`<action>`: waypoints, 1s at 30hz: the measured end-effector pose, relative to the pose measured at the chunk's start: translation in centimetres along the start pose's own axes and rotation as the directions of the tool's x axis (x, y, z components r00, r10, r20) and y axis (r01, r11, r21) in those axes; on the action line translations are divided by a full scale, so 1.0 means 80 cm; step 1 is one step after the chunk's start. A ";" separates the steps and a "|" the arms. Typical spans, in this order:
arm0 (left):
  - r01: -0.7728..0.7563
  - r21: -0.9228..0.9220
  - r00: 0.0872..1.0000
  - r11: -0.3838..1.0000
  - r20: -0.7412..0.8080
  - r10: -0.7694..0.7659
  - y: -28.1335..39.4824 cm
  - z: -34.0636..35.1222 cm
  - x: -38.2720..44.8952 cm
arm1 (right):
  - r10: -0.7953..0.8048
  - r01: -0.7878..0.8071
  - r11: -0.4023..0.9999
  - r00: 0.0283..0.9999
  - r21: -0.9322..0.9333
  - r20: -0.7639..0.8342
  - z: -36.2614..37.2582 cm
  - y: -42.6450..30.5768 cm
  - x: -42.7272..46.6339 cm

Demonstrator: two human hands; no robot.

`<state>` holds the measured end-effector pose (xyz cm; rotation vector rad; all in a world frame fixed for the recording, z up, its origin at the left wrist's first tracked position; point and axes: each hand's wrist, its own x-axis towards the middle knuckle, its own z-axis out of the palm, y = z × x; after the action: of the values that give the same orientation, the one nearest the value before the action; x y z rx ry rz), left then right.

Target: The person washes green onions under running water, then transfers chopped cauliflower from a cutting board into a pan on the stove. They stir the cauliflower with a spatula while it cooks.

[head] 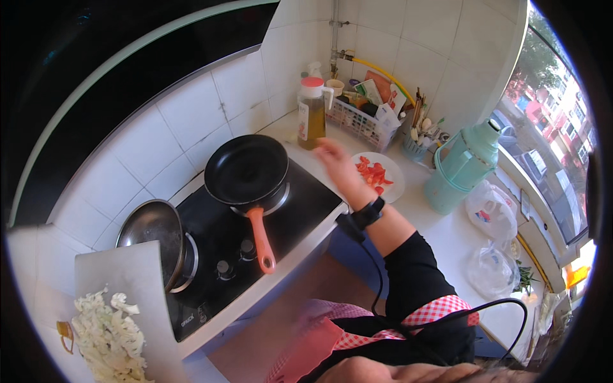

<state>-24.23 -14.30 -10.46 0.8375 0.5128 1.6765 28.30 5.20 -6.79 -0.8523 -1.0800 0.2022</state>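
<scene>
My right hand (pixel 334 160), slightly blurred, is over the counter between the frying pan and the plate, with nothing visible in it. Its loosely bent fingers overlap the lower edge of a clear oil jug (pixel 313 117) with a red lid; whether they touch it I cannot tell. Just beyond my wrist, a white plate (pixel 396 174) bears chopped red pieces (pixel 372 171), perhaps pepper or tomato. A black frying pan (pixel 246 167) with an orange handle (pixel 261 239) sits bare inside on the far burner of the black gas hob (pixel 306 203). My left hand is out of view.
A second pan (pixel 155 225) stands tilted beside a board (pixel 143 273) heaped with chopped pale cabbage (pixel 110 335). Behind the plate are a plastic basket (pixel 359 122) of packets and a utensil holder (pixel 415 146). A turquoise thermos flask (pixel 462 163) and plastic bags (pixel 491 210) line the window side.
</scene>
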 end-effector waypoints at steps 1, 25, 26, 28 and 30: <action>-0.002 -0.009 1.000 1.000 -0.009 0.002 -0.005 0.000 0.005 | 0.212 -0.245 0.958 0.954 -0.147 -0.212 -0.046 0.030 0.024; -0.422 -0.003 0.844 0.907 -0.366 0.392 -0.042 0.020 0.005 | -0.538 0.342 0.610 0.841 -0.715 -0.057 -0.232 0.054 0.267; -0.447 0.005 0.830 0.895 -0.371 0.417 -0.038 0.004 -0.011 | -0.427 0.285 0.751 0.898 -0.596 -0.109 -0.226 0.026 0.269; -0.517 -0.010 0.792 0.856 -0.386 0.473 -0.027 -0.031 -0.057 | -0.177 0.156 0.960 0.982 -0.230 -0.073 -0.196 -0.025 0.278; -0.618 -0.061 0.737 0.784 -0.394 0.549 -0.011 -0.061 -0.127 | -0.195 0.185 0.970 0.980 -0.160 -0.049 -0.148 -0.078 0.280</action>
<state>-26.24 -23.35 -16.92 0.5770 0.3324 2.4586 47.59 6.93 10.67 -0.8820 -1.1195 -0.0706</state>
